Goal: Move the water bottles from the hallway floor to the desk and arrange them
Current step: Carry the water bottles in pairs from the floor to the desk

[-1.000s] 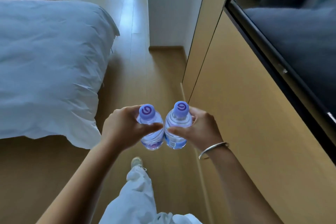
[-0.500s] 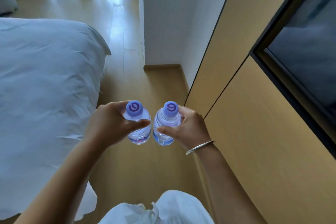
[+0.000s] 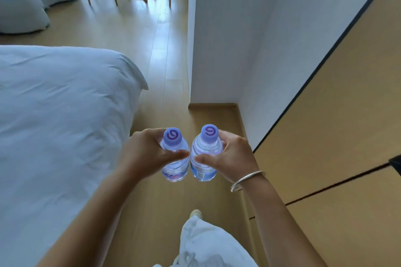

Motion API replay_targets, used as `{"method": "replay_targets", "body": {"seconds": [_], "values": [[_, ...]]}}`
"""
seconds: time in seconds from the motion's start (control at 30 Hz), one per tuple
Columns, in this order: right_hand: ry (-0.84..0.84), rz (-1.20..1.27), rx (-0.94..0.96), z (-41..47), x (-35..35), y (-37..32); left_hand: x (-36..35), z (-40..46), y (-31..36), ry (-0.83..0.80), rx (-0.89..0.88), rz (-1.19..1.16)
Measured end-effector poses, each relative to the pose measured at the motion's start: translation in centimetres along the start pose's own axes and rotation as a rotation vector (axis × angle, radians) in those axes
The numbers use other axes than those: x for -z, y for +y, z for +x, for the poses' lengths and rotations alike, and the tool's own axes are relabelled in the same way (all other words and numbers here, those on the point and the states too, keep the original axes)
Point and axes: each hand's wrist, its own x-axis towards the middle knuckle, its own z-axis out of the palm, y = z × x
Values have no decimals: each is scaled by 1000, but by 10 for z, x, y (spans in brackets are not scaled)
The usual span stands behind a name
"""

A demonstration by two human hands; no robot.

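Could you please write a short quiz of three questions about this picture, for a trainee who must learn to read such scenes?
1. True or false: the left hand and the right hand each hold one bottle.
2. On which wrist is the bracelet? A) left B) right C) both
3. Fill in: the large white thing to the person's left is a ____.

Key:
1. True. The left bottle and the right bottle are held upright, side by side, above the wooden floor.
2. B.
3. Bed.
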Motion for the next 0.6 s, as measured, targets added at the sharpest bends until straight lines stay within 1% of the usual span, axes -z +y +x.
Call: {"method": "replay_targets", "body": {"seconds": [0.17, 0.33, 0.6], "values": [[-19, -6, 61, 115, 21, -4, 11, 106, 8, 67, 44, -11], [-30, -19, 92, 202, 26, -2, 22, 189, 6, 109, 64, -21], [-36, -71, 87, 331, -3, -5, 47, 311, -37, 81, 79, -32]]}}
